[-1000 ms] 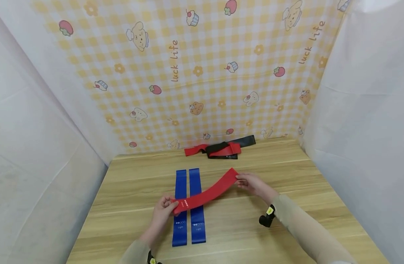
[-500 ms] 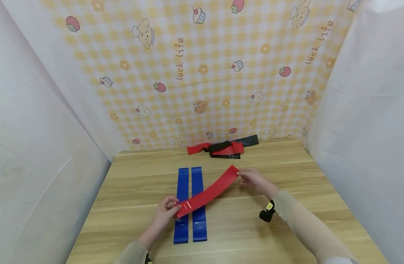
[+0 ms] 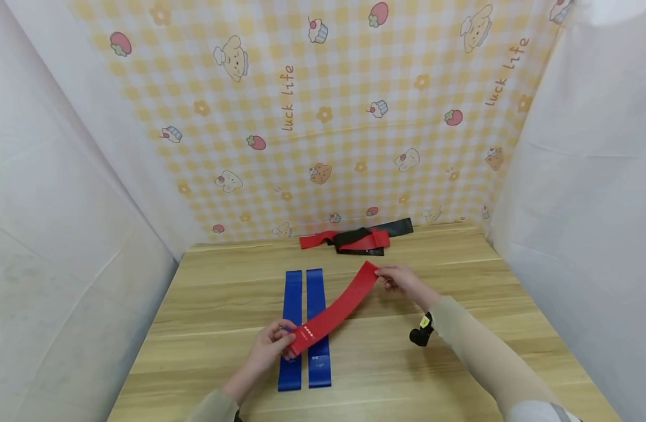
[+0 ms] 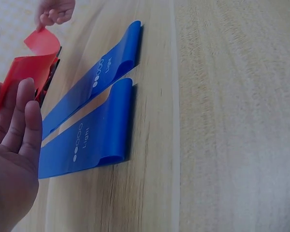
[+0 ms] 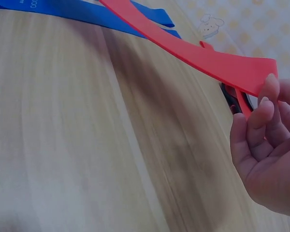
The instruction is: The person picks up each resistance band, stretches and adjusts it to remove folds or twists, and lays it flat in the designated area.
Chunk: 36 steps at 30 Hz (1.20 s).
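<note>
A red resistance band (image 3: 340, 306) hangs slightly slack between both hands, above the table. My left hand (image 3: 269, 347) pinches its near printed end between thumb and fingers. The far end is pinched by my right hand (image 3: 402, 280), as the right wrist view also shows, with the band (image 5: 222, 67) slanting away. Beneath the red band lie two blue resistance bands, flat and side by side: the left one (image 3: 291, 299) is partly covered by the left hand, the right one (image 3: 316, 287) is crossed by the red band. "Light" is printed on both blue bands (image 4: 87, 145).
At the back of the wooden table (image 3: 434, 375), a tangled pile of red and black bands (image 3: 354, 239) lies against the patterned cloth (image 3: 349, 140). White cloth walls (image 3: 581, 176) close in the left and right sides.
The left hand has moved a little right and toward the table's front with the red band's printed end, so the band slants more steeply. Both hands keep their hold; the blue bands stay put.
</note>
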### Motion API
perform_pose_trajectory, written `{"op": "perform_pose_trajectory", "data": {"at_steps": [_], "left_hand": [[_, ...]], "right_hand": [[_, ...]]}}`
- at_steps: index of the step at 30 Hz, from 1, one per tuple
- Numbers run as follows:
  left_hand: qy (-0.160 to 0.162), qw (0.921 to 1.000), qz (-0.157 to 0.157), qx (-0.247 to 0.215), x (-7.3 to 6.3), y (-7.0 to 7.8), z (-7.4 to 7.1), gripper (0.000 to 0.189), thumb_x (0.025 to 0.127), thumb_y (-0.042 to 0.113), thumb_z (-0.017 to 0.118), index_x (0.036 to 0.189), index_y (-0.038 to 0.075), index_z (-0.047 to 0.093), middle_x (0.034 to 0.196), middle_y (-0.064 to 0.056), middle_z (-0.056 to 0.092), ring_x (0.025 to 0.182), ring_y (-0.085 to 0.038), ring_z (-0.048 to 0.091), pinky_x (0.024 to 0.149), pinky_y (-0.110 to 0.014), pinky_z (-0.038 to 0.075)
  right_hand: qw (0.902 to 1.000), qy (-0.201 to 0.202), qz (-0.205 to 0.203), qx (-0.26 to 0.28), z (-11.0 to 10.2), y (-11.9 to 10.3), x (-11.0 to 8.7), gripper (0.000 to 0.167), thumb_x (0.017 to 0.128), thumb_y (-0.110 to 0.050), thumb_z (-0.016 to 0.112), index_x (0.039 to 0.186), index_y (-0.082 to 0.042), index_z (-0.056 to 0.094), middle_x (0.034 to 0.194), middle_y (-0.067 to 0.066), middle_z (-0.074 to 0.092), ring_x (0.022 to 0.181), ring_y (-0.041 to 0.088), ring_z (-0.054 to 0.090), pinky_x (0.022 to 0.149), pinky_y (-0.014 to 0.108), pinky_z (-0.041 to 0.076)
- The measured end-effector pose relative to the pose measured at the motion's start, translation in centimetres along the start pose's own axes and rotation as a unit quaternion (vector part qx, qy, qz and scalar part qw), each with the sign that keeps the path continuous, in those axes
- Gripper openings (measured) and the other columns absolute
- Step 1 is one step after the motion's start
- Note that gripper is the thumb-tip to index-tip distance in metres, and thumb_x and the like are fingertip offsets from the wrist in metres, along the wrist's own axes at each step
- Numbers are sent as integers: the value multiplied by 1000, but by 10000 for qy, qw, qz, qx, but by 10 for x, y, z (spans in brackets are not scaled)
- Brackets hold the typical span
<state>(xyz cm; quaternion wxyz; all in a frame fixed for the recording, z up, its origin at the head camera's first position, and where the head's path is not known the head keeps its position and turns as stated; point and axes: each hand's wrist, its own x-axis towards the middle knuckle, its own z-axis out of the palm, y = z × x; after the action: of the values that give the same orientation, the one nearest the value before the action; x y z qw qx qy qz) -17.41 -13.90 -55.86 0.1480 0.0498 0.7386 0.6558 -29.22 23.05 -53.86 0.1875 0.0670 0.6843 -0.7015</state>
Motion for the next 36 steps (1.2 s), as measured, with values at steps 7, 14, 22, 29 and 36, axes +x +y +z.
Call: {"op": "perform_pose_trajectory", "data": {"at_steps": [7, 14, 22, 29, 36], "left_hand": [[-263, 9996, 101, -28, -1, -5, 6, 25, 96, 6, 59, 117, -8, 56, 79, -9, 67, 63, -16, 65, 58, -27, 53], [-684, 9971, 328, -72, -5, -9, 14, 21, 96, 7, 58, 114, -5, 60, 77, -3, 67, 61, -14, 64, 56, -26, 54], [-1066, 9942, -87, -100, -7, -10, 26, 24, 96, 2, 58, 116, -11, 58, 79, -8, 66, 61, -13, 63, 57, -25, 53], [-1088, 9940, -79, -38, -9, -9, 32, 24, 95, 5, 60, 116, -7, 61, 76, -5, 66, 59, -13, 63, 55, -26, 53], [-1211, 9925, -190, 20, -8, -9, 38, 26, 96, 7, 61, 119, -3, 60, 78, -5, 67, 60, -12, 63, 55, -24, 52]], "right_hand": [[9988, -252, -371, -190, -1, -4, 5, 32, 94, -16, 66, 116, 6, 63, 78, 1, 66, 63, 8, 57, 66, 25, 53], [9983, 139, -1, -570, 9, -8, 12, 41, 98, -14, 60, 132, 8, 55, 83, 2, 68, 69, 11, 61, 79, 35, 56], [9976, 8, -106, -690, 12, -10, 19, 34, 100, -13, 58, 127, 9, 58, 90, 6, 70, 72, 13, 62, 83, 39, 56], [9970, 89, -89, -762, 14, -15, 21, 37, 100, -14, 57, 130, 8, 57, 94, 7, 70, 73, 13, 63, 90, 43, 55], [9965, 112, -146, -819, 20, -19, 23, 34, 101, -13, 56, 128, 7, 58, 94, 6, 70, 72, 12, 63, 89, 44, 55]]}}
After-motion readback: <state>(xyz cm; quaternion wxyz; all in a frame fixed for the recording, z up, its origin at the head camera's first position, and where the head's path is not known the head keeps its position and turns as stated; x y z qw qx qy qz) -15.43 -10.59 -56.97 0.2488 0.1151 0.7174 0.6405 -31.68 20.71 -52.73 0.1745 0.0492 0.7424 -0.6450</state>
